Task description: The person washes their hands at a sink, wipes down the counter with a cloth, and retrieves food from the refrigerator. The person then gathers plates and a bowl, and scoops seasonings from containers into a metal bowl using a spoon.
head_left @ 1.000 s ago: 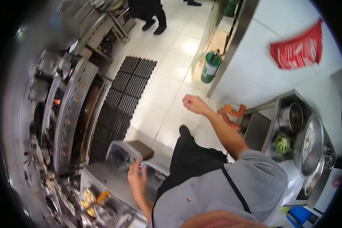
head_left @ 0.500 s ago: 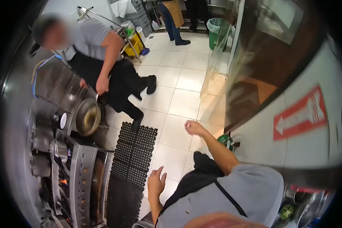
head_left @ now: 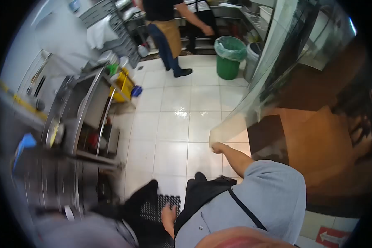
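Observation:
My left hand (head_left: 168,215) hangs low in front of my body, above the black rubber mat (head_left: 175,203). Its fingers are slightly apart and nothing shows in them. Farther forward and to the right is my right hand (head_left: 217,148), over the white floor tiles (head_left: 169,151) beside the edge of a glass panel (head_left: 237,118). Its fingers are curled in, and no object shows in it. My black apron (head_left: 194,202) and one dark shoe (head_left: 200,177) are visible between the hands.
A co-worker (head_left: 87,229) is close on my left, blurred. Ahead stand a person in a tan apron (head_left: 168,37), another person behind, and a green bin (head_left: 228,62). A steel table (head_left: 91,103) and a yellow bucket (head_left: 123,84) are at the left.
The view has moved forward past the stove, and the co-worker with the pan is now beside me at lower left. My right hand has curled closed; the bin and far people appear nearer.

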{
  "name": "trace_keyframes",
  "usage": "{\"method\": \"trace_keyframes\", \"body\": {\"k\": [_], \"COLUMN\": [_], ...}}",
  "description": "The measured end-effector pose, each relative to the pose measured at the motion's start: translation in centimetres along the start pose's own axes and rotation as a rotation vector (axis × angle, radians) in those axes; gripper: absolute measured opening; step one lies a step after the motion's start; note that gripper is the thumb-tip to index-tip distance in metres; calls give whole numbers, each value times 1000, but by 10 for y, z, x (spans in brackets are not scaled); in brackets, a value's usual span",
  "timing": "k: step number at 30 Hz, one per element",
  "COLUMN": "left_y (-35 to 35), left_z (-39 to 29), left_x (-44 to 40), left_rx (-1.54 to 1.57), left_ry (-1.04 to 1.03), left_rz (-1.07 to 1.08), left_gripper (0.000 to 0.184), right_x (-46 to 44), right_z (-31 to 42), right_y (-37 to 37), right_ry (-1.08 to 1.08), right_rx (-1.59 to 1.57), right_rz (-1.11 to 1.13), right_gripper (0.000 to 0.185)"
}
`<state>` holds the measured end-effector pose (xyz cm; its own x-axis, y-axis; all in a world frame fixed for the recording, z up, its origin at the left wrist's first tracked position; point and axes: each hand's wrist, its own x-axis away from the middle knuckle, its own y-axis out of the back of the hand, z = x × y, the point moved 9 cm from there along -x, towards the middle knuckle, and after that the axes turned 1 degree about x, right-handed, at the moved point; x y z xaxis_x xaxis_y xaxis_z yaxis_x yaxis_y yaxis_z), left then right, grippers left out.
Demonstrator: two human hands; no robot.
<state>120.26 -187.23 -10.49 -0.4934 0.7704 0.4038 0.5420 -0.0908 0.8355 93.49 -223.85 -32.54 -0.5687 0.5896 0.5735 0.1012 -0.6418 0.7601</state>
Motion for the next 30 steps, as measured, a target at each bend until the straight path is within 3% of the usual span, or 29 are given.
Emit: {"method": "trace_keyframes", "body": {"k": [1,2,3,4,5,6,7,9,12,15,17,22,24,26,28,29,30], "left_y": [6,57,88,120,135,147,160,185,192,207,224,277,306,311,330,357,383], "left_z": [3,-43,-74,-104,-121,-137,-153,-186,-173,-176,-180,-154,-161,-189,-239,-280,-314], "left_x": [-62,-95,-136,-169,-210,-253,-290,-359,-455,-506,-538,-679,-754,-853,-941,-976,-1011], "left_rx": [89,104,93,127,117,108,97,-81,-30,12,117,176,96,78,35,66,149], "left_ry": [-64,-118,-143,-190,-220,-250,-258,-316,-169,-79,13,179,144,14,-130,-321,-361], "left_rz": [-9,-89,-70,-102,-61,-22,-11,-34,-57,49,128,24,-62,48,137,57,80], "left_gripper": [42,42,41,40,40,39,39,39,40,43,45,44,43,47,52,49,45], "right_x": [1,15,27,34,37,44,45,33,-94,-314,-372,-535,-562,-594,-613,-626,-641], "right_z": [-41,-78,-103,-122,-131,-140,-146,-122,-138,-172,-136,-97,-80,-83,-86,-90,-93], "right_y": [-16,-16,-4,-9,-3,-7,-19,12,29,46,274,586,652,692,686,675,660], "right_ry": [-79,-256,-355,-351,-365,-461,-583,-607,-434,-139,-76,24,-7,-58,-117,-64,1], "right_rx": [94,24,-68,-115,-176,-507,-641,-707,-602,-288,-76,-262,-335,-399,-486,-419,-375], "right_rz": [154,235,85,219,258,272,429,574,636,504,10,-430,-488,-539,-447,-333,-217], "right_gripper": [26,28,26,23,23,24,26,26,25,27,29,26,25,25,24,27,29]}}
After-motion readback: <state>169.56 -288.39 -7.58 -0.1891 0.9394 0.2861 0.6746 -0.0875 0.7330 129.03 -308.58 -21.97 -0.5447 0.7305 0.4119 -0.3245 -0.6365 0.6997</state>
